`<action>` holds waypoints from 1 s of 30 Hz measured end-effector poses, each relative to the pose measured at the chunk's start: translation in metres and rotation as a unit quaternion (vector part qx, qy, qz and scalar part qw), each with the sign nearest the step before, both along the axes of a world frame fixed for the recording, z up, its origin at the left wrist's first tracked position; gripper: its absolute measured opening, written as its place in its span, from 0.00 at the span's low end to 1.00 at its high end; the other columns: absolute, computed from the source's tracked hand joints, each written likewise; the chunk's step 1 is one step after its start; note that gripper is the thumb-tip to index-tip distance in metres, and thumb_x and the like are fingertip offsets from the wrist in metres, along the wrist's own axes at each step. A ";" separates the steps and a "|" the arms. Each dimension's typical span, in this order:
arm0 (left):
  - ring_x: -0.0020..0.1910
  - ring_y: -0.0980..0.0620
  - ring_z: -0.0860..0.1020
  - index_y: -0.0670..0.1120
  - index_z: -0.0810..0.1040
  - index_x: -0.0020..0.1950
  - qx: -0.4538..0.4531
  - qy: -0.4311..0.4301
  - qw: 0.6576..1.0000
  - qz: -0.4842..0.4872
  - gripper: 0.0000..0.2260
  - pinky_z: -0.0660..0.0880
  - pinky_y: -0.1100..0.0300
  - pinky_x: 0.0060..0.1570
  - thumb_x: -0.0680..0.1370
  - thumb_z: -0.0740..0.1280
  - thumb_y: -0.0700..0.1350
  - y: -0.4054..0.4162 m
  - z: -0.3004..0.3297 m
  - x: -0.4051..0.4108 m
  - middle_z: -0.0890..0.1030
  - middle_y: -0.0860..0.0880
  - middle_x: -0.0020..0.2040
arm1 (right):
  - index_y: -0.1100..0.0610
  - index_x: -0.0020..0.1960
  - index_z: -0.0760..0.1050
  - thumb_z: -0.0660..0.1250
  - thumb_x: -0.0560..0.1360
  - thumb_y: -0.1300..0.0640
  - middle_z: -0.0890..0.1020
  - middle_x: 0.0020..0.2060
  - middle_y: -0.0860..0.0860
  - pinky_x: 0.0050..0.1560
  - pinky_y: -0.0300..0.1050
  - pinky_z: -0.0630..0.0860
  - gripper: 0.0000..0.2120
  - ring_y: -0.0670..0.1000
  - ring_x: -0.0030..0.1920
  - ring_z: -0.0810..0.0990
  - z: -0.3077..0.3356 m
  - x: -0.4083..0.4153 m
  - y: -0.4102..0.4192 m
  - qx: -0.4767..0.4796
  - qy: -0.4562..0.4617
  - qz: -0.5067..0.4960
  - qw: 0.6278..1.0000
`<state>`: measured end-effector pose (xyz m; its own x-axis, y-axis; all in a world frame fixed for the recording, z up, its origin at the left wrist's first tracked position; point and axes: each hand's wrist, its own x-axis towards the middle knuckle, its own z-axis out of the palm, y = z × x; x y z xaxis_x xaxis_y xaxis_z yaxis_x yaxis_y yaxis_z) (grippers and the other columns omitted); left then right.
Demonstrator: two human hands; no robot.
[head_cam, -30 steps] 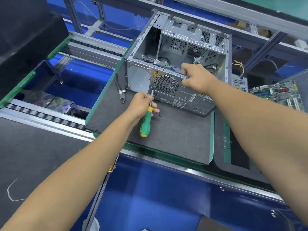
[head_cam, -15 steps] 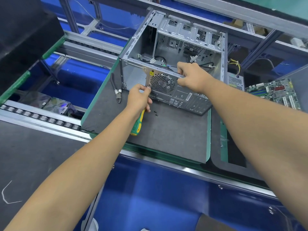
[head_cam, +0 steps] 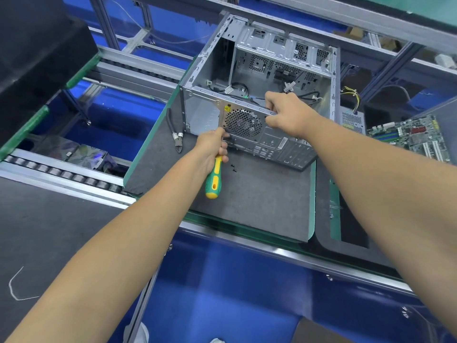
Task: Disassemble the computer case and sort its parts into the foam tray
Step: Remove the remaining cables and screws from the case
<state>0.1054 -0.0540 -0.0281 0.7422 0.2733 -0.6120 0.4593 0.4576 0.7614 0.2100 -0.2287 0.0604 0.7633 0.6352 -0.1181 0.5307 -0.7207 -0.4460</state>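
We see the computer case (head_cam: 259, 95) standing open at the upper middle of the frame, on a grey mat (head_cam: 259, 194) on the counter, its rear panel turned toward us and its fan grille (head_cam: 243, 122) near that panel's left side. The relation that matters is at the grille's lower left corner: the left hand (head_cam: 212, 147) sits right against it, below and to the left, clearly the nearer hand to that spot. It is closed round the green and yellow screwdriver (head_cam: 214, 179), whose long axis runs from the handle at lower centre up toward the panel; the tip is hidden behind the fingers, so we cannot tell whether it sits in a screw. The right hand (head_cam: 288, 115) lies up and to the right of the grille, fingers curled over the case's top rear rail, gripping it; we judge it is steadying the case.

Two small dark screws (head_cam: 233, 168) lie loose on the mat just right of the handle. Wire cutters (head_cam: 176, 137) rest left of the case. At the right edge a green motherboard (head_cam: 410, 137) lies apart.
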 end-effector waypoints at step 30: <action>0.23 0.51 0.67 0.50 0.73 0.48 0.374 -0.141 0.900 -0.171 0.09 0.66 0.59 0.23 0.80 0.67 0.54 0.031 -0.030 -0.036 0.72 0.54 0.29 | 0.52 0.41 0.62 0.65 0.70 0.62 0.67 0.32 0.52 0.34 0.47 0.58 0.12 0.50 0.33 0.61 0.001 -0.001 0.000 -0.004 -0.008 0.007 1.000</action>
<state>0.0690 -0.0229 -0.0583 0.9583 0.2570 -0.1250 0.2158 -0.3640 0.9060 0.2086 -0.2291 0.0611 0.7566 0.6443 -0.1116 0.5469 -0.7171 -0.4321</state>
